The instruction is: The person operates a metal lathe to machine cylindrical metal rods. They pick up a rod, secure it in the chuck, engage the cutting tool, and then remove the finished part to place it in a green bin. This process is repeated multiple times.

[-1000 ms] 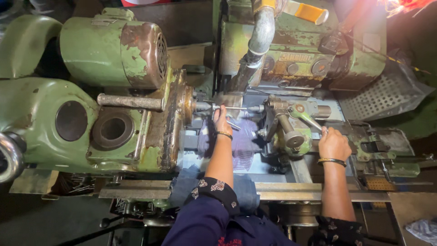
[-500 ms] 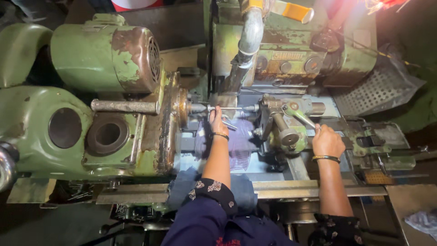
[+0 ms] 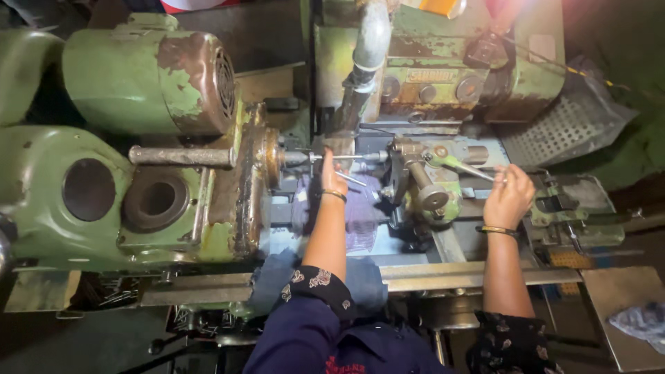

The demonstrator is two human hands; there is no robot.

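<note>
1. Lathe (image 3: pixel 173 201): large green machine with worn paint, filling the view from 9 to 3 o'clock. It sits a little larger and lower in view than a second ago; that reads as head movement, not as any shift of the machine.

2. Motor housing (image 3: pixel 145 79): green drum with rust patches, at 10 o'clock above the lathe's head.

3. Tool block (image 3: pixel 426 187): green and grey assembly just right of centre, at 3 o'clock from the rod. It carries a thin handle (image 3: pixel 467 168) pointing toward 4 o'clock.

4. Right hand (image 3: pixel 509 197): at 3 o'clock, bangle on the wrist. Fingers are curled around the outer end of the handle. A second ago it lay lower beside the block; it has since risen and closed on the handle tip, which suggests the block is being worked or set.

5. Left hand (image 3: pixel 332 173): at centre, bangle on the wrist. Fingertips rest on the rod, narrow and pinched rather than spread. Its place against the rod is unchanged across the three pictures, so it appears to be steadying the piece.

6. Rod (image 3: pixel 346 158): thin bright metal bar, lying level between the round holder (image 3: pixel 271 156) at 9 o'clock and the tool block.
</note>
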